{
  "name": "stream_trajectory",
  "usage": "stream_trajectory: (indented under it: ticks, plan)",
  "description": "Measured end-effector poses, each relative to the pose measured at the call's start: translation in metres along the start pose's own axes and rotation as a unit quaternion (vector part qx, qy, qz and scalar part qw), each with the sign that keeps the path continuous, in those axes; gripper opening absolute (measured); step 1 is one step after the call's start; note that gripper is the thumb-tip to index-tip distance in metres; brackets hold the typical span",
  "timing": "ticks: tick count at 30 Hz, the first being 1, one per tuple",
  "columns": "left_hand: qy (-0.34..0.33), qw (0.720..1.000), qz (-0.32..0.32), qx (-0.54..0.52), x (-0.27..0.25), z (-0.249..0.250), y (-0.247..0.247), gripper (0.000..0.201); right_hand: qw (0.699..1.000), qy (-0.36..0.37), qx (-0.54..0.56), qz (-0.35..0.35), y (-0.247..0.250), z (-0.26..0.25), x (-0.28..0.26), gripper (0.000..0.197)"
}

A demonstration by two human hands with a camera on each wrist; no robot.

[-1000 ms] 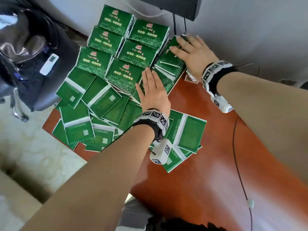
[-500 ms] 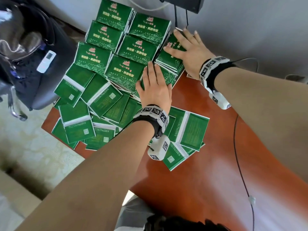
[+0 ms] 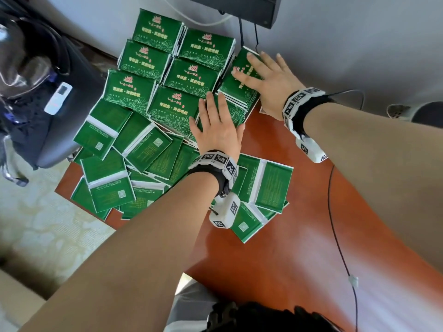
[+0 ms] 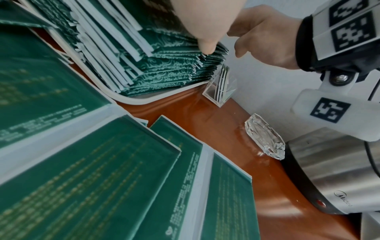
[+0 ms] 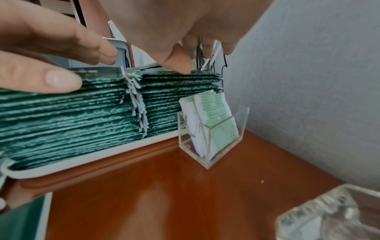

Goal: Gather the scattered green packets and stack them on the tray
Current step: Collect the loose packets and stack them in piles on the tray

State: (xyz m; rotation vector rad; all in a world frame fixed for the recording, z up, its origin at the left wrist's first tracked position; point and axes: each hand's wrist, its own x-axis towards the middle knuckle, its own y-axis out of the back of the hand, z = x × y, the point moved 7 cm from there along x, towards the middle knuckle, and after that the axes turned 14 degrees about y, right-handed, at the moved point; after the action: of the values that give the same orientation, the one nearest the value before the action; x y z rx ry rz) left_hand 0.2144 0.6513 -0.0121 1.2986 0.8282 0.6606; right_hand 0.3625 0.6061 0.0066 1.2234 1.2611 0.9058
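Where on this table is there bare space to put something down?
The bare table lies nearer the person, right of the loose packets and left of the black cable. The tray is full of stacks, and by its corner stand a clear holder and a glass dish.

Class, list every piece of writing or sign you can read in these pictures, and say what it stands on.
"Midea": on the steel kettle.
Green packets: gold and red characters, too blurred to read.
Scattered packets: small print and QR squares, unreadable.
Wrist bands: black-and-white marker squares, no words.
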Motion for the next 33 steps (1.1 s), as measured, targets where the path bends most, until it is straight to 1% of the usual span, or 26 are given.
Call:
stream_trajectory:
  ticks: [2, 4, 6, 8, 10, 11, 12, 13, 16, 18, 19, 20, 22, 25, 28, 31, 33]
  plan:
    - [-0.015, 1.0, 0.001, -0.008, -0.006, 0.0, 0.005, 0.075, 1.0, -0.031, -0.003, 0.003, 0.006, -0.003, -0.01, 0.092]
    - [-0.059, 0.998, 0.011, -0.016, -0.018, 0.003, 0.012, 0.071, 0.997, -0.08, 0.004, 0.01, 0.016, -0.01, -0.027, 0.079]
    - [-0.135, 0.991, 0.01, -0.021, -0.036, 0.007, 0.018, 0.064, 0.989, -0.141, 0.033, 0.011, 0.026, -0.02, -0.05, 0.057]
    - [-0.229, 0.973, -0.002, -0.033, -0.06, 0.01, 0.021, 0.058, 0.978, -0.193, 0.083, -0.004, 0.028, -0.034, -0.077, 0.038]
    - [-0.308, 0.951, -0.024, -0.028, -0.087, 0.011, 0.023, 0.051, 0.969, -0.221, 0.11, -0.026, 0.021, -0.052, -0.106, 0.031]
    - [-0.326, 0.944, -0.049, -0.012, -0.098, 0.009, 0.021, 0.046, 0.965, -0.227, 0.121, -0.041, 0.015, -0.061, -0.12, 0.03]
    - [-0.325, 0.941, -0.087, 0.011, -0.108, 0.006, 0.016, 0.041, 0.961, -0.232, 0.139, -0.059, 0.003, -0.07, -0.132, 0.029]
    - [-0.311, 0.94, -0.132, 0.04, -0.118, 0.0, 0.01, 0.036, 0.956, -0.234, 0.159, -0.084, -0.014, -0.081, -0.144, 0.029]
    - [-0.257, 0.926, -0.24, 0.133, -0.141, -0.026, -0.016, 0.026, 0.934, -0.225, 0.181, -0.212, -0.084, -0.1, -0.17, 0.019]
    - [-0.236, 0.913, -0.284, 0.173, -0.153, -0.045, -0.032, 0.023, 0.921, -0.217, 0.165, -0.279, -0.132, -0.103, -0.182, 0.011]
    - [-0.226, 0.91, -0.296, 0.184, -0.157, -0.053, -0.038, 0.023, 0.916, -0.215, 0.167, -0.296, -0.142, -0.109, -0.186, 0.007]
    - [-0.217, 0.908, -0.303, 0.192, -0.159, -0.06, -0.041, 0.024, 0.912, -0.215, 0.169, -0.304, -0.141, -0.119, -0.191, 0.007]
    - [-0.202, 0.908, -0.308, 0.2, -0.162, -0.07, -0.042, 0.025, 0.913, -0.221, 0.178, -0.293, -0.125, -0.138, -0.197, 0.009]
    - [-0.183, 0.918, -0.302, 0.181, -0.158, -0.078, -0.038, 0.027, 0.911, -0.244, 0.194, -0.27, -0.117, -0.149, -0.199, 0.01]
    - [-0.192, 0.918, -0.299, 0.179, -0.152, -0.083, -0.035, 0.021, 0.903, -0.272, 0.216, -0.252, -0.113, -0.161, -0.201, 0.014]
    - [-0.216, 0.908, -0.302, 0.194, -0.139, -0.09, -0.037, 0.021, 0.887, -0.305, 0.238, -0.252, -0.129, -0.162, -0.202, 0.02]
    - [-0.241, 0.895, -0.305, 0.219, -0.129, -0.094, -0.037, 0.023, 0.871, -0.343, 0.245, -0.252, -0.157, -0.149, -0.204, 0.011]
